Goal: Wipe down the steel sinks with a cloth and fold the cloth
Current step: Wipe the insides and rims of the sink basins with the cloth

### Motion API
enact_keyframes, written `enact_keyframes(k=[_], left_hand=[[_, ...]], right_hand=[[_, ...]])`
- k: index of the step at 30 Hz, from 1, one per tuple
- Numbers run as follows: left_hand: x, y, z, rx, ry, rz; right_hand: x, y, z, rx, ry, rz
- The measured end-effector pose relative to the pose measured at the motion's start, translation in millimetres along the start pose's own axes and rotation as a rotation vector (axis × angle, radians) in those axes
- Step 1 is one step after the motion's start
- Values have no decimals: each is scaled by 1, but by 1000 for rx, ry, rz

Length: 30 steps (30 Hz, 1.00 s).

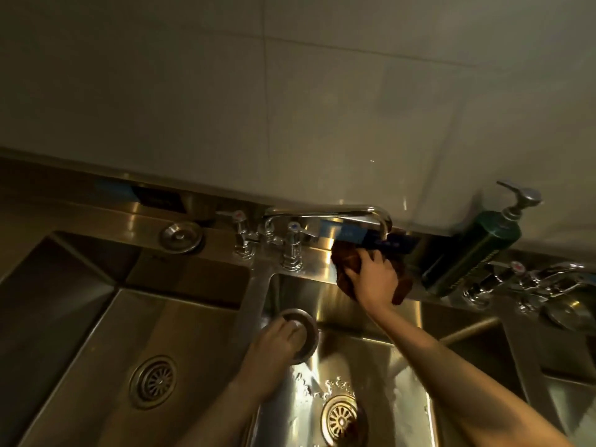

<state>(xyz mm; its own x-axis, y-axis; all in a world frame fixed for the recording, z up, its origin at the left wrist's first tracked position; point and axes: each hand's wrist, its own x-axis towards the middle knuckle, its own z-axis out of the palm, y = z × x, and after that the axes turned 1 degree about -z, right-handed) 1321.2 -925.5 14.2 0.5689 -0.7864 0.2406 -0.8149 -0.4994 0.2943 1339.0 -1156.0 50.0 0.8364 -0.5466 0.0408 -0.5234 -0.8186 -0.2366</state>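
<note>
A dark red-brown cloth (pixel 346 259) is bunched against the back ledge of the middle steel sink (pixel 364 366), under the faucet spout (pixel 380 217). My right hand (pixel 375 279) presses down on the cloth and grips it. My left hand (pixel 277 346) holds a round metal drain stopper (pixel 306 324) over the divider between the left sink (pixel 96 333) and the middle sink. The middle basin floor is wet, with droplets around its drain (pixel 342 421).
A dark green pump bottle (pixel 471 253) stands on the ledge right of the cloth. Two tap handles (pixel 267 240) rise left of it. Another round stopper (pixel 181 237) lies on the back ledge. A second faucet (pixel 554 275) and a third basin are at right. Tiled wall behind.
</note>
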Motion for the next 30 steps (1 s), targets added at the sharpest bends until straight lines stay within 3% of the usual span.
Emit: enact_keyframes(k=[6,10,15,19,26,30], left_hand=[[-29,-6,-17,-122,-47,-189],[-26,-1,-23,-159,30,-187],[-18,2,-30,-205,29,-173],[-22,2,-25,-203,20,-158],[-51,2,-14,-204,-88,-135],[-43,-4,-15,-173,-94,-134]], right_hand=[[4,-40,15,-15,9,-24],[4,-54,17,28,-74,-193],[0,-14,-2,-30,-217,-457],[-3,8,-9,28,-215,-406],[-7,-61,17,158,-208,-465],[-8,-34,15,74,-238,-609]])
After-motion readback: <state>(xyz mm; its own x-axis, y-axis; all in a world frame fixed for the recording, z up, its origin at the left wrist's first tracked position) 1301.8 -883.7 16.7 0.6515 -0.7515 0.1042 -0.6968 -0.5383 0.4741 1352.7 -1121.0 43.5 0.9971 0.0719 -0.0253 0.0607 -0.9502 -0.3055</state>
